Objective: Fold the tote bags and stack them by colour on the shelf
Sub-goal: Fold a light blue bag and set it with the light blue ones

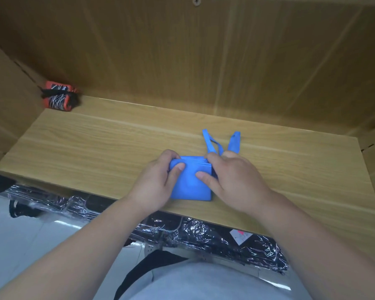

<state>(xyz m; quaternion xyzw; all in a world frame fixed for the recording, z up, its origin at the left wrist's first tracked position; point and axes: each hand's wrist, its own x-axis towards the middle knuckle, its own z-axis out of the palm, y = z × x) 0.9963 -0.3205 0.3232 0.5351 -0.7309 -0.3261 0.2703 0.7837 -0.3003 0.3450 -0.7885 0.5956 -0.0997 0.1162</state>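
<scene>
A blue tote bag (191, 185), folded into a small thick square, lies on the wooden shelf board (95, 144) near its front edge. Its two handle straps (222, 141) stick out behind it toward the back wall. My left hand (158, 180) grips the bag's left edge, thumb on top and fingers curled over the far corner. My right hand (232, 180) grips the right edge, thumb pressed on the top face and fingers wrapped around the folded layers. A folded orange bag (59, 98) with black-and-white markings sits in the shelf's back left corner.
The shelf has a wooden back wall (204, 61) and side panels at left and right. Below the front edge lie black items wrapped in shiny plastic (204, 234) on a pale floor. A small paper label (240, 236) rests on them.
</scene>
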